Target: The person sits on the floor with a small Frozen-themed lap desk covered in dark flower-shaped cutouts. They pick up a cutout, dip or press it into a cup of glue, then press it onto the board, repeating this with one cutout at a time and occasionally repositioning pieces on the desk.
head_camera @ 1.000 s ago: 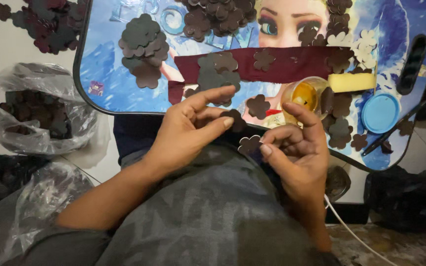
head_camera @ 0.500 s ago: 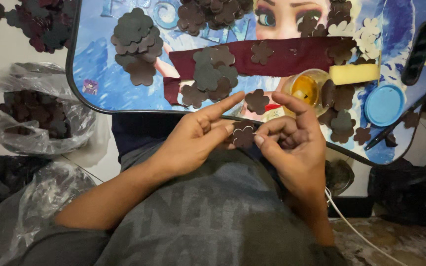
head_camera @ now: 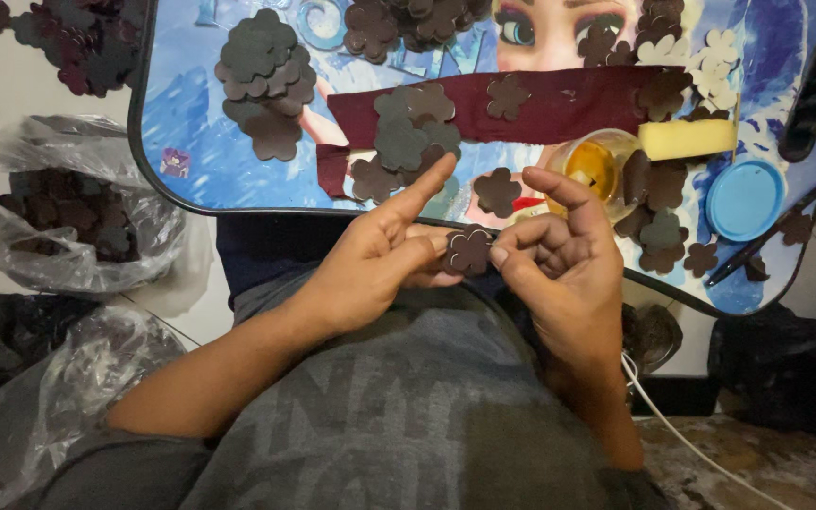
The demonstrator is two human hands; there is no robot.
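A small dark brown flower-shaped cutout (head_camera: pixel 469 251) is pinched between both my hands just in front of my chest. My left hand (head_camera: pixel 384 250) grips its left edge with thumb and middle finger, the index finger stretched out toward the tray. My right hand (head_camera: pixel 564 260) holds the cutout's right edge with thumb and fingertips, its index finger crooked above. Beyond them lies a blue picture-printed lap tray (head_camera: pixel 191 142) with several like cutouts, in piles and singly, and a dark red fabric strip (head_camera: pixel 559 109) across it.
On the tray's right stand a small clear cup with yellow glue (head_camera: pixel 597 165), a yellow sponge (head_camera: pixel 687 139), a blue round lid (head_camera: pixel 744 200) and a dark pen (head_camera: pixel 767 236). A clear plastic bag of cutouts (head_camera: pixel 59 208) lies at left. A white cable (head_camera: pixel 691 444) runs at lower right.
Both hands have drawn closer together and slightly lower, and the cutout is now gripped from both sides. The view has shifted a little.
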